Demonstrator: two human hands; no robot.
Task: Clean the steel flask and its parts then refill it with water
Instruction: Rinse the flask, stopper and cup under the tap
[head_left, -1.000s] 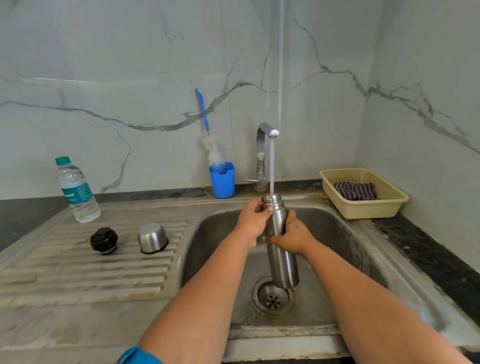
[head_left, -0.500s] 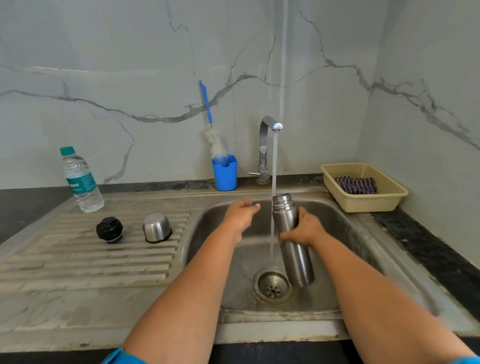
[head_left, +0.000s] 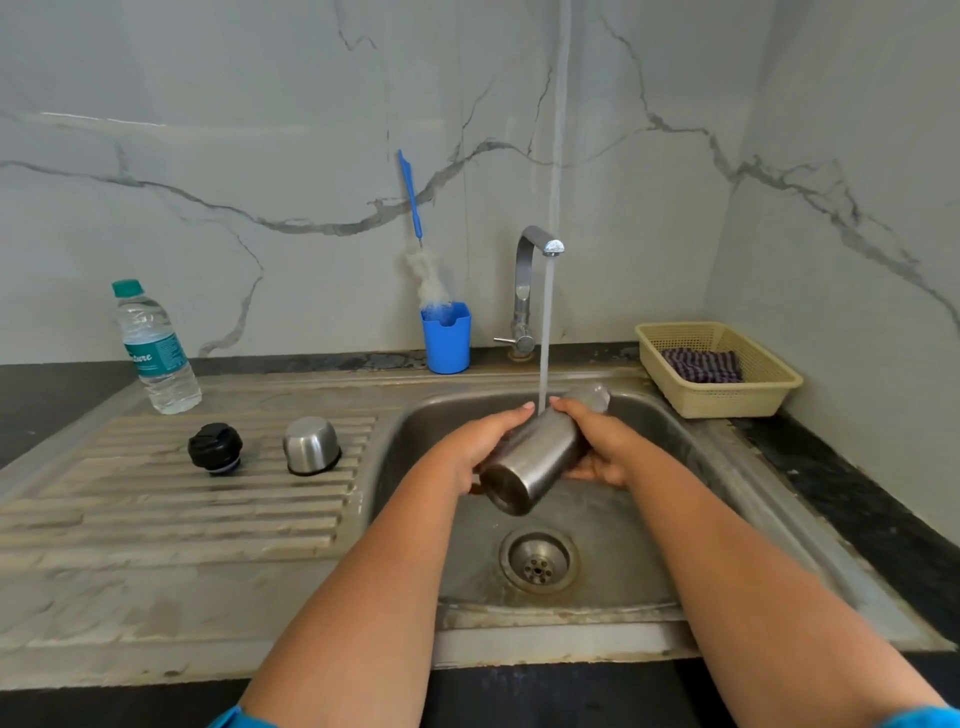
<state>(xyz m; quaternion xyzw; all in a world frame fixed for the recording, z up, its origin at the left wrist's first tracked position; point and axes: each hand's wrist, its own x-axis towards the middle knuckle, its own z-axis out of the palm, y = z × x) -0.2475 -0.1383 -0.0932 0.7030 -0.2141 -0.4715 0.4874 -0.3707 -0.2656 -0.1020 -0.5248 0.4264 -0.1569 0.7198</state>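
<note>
The steel flask (head_left: 540, 457), upright half a second ago, now lies tilted over the sink (head_left: 415, 415), base toward 7 o'clock, under the tap stream (head_left: 545, 332). Left hand (head_left: 483, 441) and right hand (head_left: 597, 441) curl around it, seemingly rinsing its outside.

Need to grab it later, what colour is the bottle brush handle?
Blue, on the bottle brush handle, clearest in the head view.

A home kitchen: steel sink (head_left: 727, 457) with drainboard, tap (head_left: 524, 291), marble-patterned wall.
</note>
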